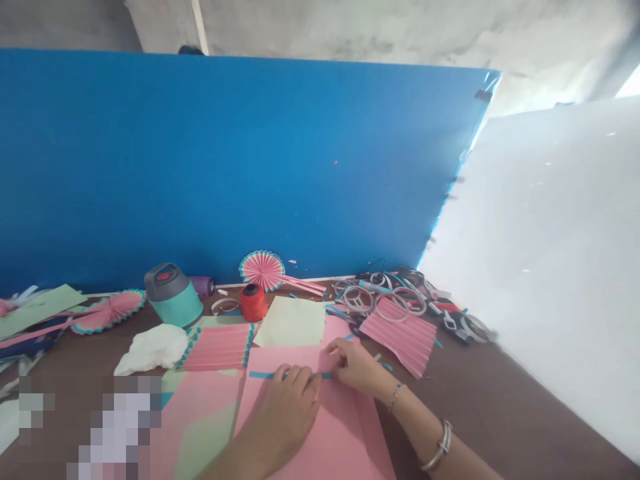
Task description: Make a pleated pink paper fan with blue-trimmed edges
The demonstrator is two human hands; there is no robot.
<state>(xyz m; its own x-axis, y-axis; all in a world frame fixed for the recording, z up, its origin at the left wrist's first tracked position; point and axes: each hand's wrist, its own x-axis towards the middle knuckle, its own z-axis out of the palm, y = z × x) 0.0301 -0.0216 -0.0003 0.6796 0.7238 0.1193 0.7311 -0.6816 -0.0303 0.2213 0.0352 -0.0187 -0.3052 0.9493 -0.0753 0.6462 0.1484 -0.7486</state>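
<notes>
A sheet of pink paper [330, 440] lies in front of me on the brown table. Across its upper part runs a narrow blue paper strip [260, 375]. My left hand [293, 407] presses down on the strip, with its fingers bent and close together. At the strip's right end, my right hand [355, 365] has thumb and fingertips pinched on it. Just beyond the hands is a pale green sheet [293, 321]. A pleated pink piece with blue edges [217, 347] lies to the left, and a plain pleated pink piece [400, 333] to the right.
Behind stand a teal and grey container [173, 297] and a red thread spool [254, 303]. Round pink paper fans [262, 270] rest near the blue partition [225, 153]. Several tape rolls [359, 299] pile up at the right. A white crumpled bundle [153, 348] sits left.
</notes>
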